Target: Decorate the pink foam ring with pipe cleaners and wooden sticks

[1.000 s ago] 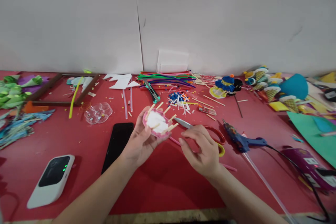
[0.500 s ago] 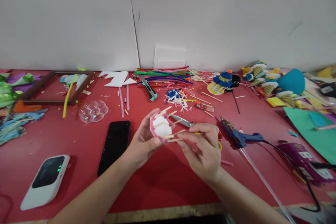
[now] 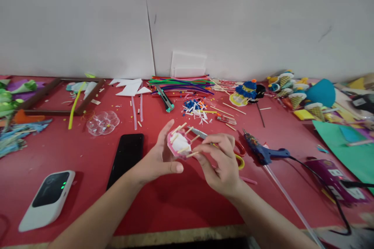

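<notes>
A small white craft base with a pink rim (image 3: 180, 142) is held up over the table, with several short wooden sticks standing out of it. My right hand (image 3: 220, 161) pinches one of these sticks between thumb and fingertips. Around the other side of the base, my left hand (image 3: 156, 159) is open, its thumb stretched out below and clear of the rim. Its other fingers are partly hidden behind the base; whether they touch it I cannot tell. Scissors with red and yellow handles (image 3: 240, 161) lie behind my right hand, partly covered.
A blue glue gun (image 3: 263, 151) lies to the right, its cord running past a purple device (image 3: 336, 181). On the left are a black phone (image 3: 125, 159) and a white device (image 3: 48, 200). Farther back lie a box cutter (image 3: 165, 99), pipe cleaners (image 3: 181, 84) and paper scraps (image 3: 200, 114).
My left thumb has come off the rim and spread away from the base. My right hand, holding a stick, has shifted slightly left. The base has tilted a little.
</notes>
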The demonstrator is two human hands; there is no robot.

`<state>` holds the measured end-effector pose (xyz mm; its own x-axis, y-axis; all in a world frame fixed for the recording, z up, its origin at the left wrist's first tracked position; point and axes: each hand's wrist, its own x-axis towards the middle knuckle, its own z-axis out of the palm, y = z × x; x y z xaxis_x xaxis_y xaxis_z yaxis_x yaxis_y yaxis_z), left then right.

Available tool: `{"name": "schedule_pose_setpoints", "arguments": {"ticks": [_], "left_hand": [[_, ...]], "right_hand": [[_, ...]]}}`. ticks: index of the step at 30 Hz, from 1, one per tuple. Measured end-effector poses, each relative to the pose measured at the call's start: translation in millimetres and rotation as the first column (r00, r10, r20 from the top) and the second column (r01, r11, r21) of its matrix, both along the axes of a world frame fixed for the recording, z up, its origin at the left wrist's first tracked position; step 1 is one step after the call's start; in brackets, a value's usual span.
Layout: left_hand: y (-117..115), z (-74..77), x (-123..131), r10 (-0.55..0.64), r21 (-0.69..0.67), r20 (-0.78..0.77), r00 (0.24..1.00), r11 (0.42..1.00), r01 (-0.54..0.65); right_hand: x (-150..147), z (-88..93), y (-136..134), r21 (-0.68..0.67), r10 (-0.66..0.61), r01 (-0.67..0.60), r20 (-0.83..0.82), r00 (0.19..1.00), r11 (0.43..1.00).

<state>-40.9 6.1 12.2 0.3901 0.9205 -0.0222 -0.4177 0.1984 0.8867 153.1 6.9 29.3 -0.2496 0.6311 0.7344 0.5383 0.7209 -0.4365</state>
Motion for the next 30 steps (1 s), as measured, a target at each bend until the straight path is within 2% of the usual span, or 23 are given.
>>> {"name": "schedule_pose_setpoints", "arguments": {"ticks": [1,3,5,6,8,10,12,15,17,22,26,30], "left_hand": [[3,0.9,-5,-0.003,0.031,-0.093,0.996,1.000,0.006],[8,7.3,-16,0.112,0.178,-0.304,0.946,0.982,-0.059],[9,19.5,-27,0.271,0.359,-0.523,0.808,0.930,-0.079],[8,26.9,-32,0.341,0.448,-0.595,0.728,0.893,-0.051],[3,40.9,-39,0.429,0.559,-0.715,0.552,0.825,0.082],[-4,49.4,-43,0.458,0.574,-0.805,0.377,0.762,0.300],[-9,49.8,-46,0.468,0.560,-0.828,0.307,0.697,0.448],[-14,39.4,-50,0.445,0.536,-0.842,0.303,0.640,0.550],[-15,30.9,-51,0.440,0.534,-0.844,0.306,0.638,0.556],[-18,17.5,-46,0.420,0.566,-0.824,0.381,0.646,0.512],[-23,11.3,-40,0.429,0.594,-0.801,0.417,0.651,0.472],[-26,8.8,-37,0.484,0.632,-0.774,0.408,0.618,0.467]], "right_hand": [[1,-0.9,1,-0.019,0.013,-0.013,0.027,1.000,1.000],[3,-3.7,4,-0.061,0.050,-0.045,0.095,0.994,0.997],[3,-7.5,6,-0.106,0.099,-0.083,0.165,0.981,0.991],[3,-9.5,6,-0.125,0.126,-0.103,0.194,0.973,0.987],[2,-12.9,6,-0.156,0.184,-0.150,0.235,0.954,0.976],[-1,-14.5,4,-0.180,0.239,-0.196,0.265,0.934,0.964],[-3,-13.6,1,-0.202,0.284,-0.230,0.303,0.910,0.952],[-1,-7.9,-2,-0.235,0.318,-0.245,0.359,0.878,0.941],[6,-3.6,-3,-0.262,0.301,-0.212,0.372,0.878,0.941],[25,-8.3,3,-0.322,0.129,0.020,0.435,0.891,0.947],[19,-20.1,7,-0.328,0.128,0.087,0.581,0.803,0.941],[8,-16.2,10,-0.271,0.117,0.101,0.680,0.724,0.957]]}}
